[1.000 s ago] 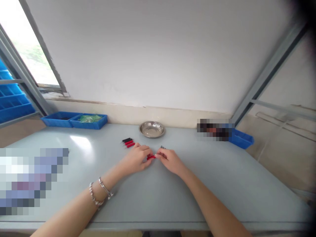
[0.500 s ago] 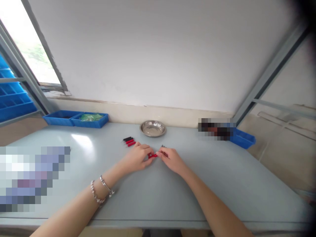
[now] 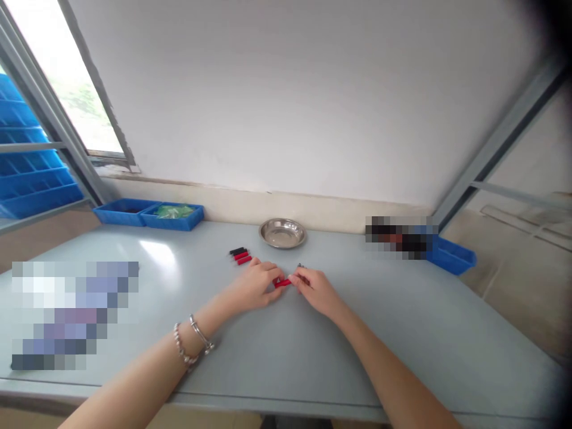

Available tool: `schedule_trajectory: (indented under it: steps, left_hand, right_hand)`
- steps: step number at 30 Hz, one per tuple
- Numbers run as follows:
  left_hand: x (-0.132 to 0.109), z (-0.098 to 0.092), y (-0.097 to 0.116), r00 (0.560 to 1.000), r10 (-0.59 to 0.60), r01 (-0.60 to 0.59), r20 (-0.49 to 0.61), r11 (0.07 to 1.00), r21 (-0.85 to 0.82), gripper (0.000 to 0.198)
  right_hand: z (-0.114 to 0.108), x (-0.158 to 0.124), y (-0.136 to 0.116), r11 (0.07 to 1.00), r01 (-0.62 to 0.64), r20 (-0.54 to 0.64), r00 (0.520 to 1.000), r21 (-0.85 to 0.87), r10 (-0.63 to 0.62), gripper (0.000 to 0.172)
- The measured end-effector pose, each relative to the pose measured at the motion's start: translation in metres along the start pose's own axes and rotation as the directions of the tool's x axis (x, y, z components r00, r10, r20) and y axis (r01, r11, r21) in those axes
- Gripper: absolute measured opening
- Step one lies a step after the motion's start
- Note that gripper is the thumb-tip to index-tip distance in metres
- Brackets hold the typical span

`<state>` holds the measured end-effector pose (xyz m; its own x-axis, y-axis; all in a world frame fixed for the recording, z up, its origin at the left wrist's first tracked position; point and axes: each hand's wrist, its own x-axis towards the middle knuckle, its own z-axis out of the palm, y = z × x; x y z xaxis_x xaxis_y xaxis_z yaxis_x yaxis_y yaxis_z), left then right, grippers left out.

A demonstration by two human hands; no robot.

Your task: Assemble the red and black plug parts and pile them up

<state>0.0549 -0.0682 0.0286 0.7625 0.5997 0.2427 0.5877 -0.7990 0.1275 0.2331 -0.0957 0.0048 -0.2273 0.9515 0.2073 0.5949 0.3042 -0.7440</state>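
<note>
mid-frame on the grey worktop [image 3: 402, 333], left hand [image 3: 254, 287] and right hand [image 3: 315, 290] both pinch closed on one small red piece [image 3: 282, 283].

Readable text: none.
Pixelated patch [image 3: 74, 316], well left of the metal dish [image 3: 283, 233] and nearer the camera: blurred out, nothing legible.
Second pixelated patch [image 3: 400, 237], right of the metal dish: blurred out, nothing legible.
Blue trays [image 3: 149, 215], left of the metal dish by the wall: too small to tell any label.
Red piece [image 3: 282, 283], near the metal dish on the camera's side: too small to tell any marking.
</note>
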Motion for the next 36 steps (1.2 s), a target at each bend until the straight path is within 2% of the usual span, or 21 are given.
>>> schedule_trajectory:
  steps: [6,10,14,18,21,27,36]
  left_hand:
    - [0.001,0.0,0.0,1.0,-0.005,0.005,0.007,1.0,0.007,0.019]
    - [0.001,0.0,0.0,1.0,-0.019,0.019,-0.004,1.0,0.02,0.02]
    - [0.001,-0.001,0.0,0.999,-0.039,0.038,0.008,0.999,0.037,0.021]
    - [0.001,-0.001,-0.003,0.995,-0.084,0.08,0.048,0.993,0.087,0.022]
    - [0.001,0.0,-0.007,0.99,-0.118,0.108,0.074,0.986,0.128,0.024]
    - [0.001,0.005,-0.013,0.986,-0.156,0.142,0.063,0.973,0.184,0.024]
    - [0.001,-0.001,-0.025,0.967,-0.256,0.248,0.017,0.948,0.198,0.017]
  right_hand:
    - [0.0,-0.001,0.001,1.0,-0.001,-0.018,1.0,0.009,0.001,0.027]
    - [-0.004,0.002,0.006,0.998,-0.062,-0.175,0.982,0.027,0.066,0.026]
    - [-0.009,0.004,0.01,0.993,-0.118,-0.333,0.935,0.028,0.121,0.027]
    - [-0.014,0.005,0.015,0.983,-0.177,-0.426,0.894,-0.047,0.141,0.023]
    - [-0.015,0.006,0.02,0.965,-0.239,-0.419,0.891,-0.111,0.173,0.019]
    - [-0.013,0.005,0.023,0.917,-0.334,-0.307,0.915,-0.218,0.261,0.015]
    - [-0.011,0.006,0.027,0.92,-0.313,-0.243,0.936,-0.238,0.255,0.013]
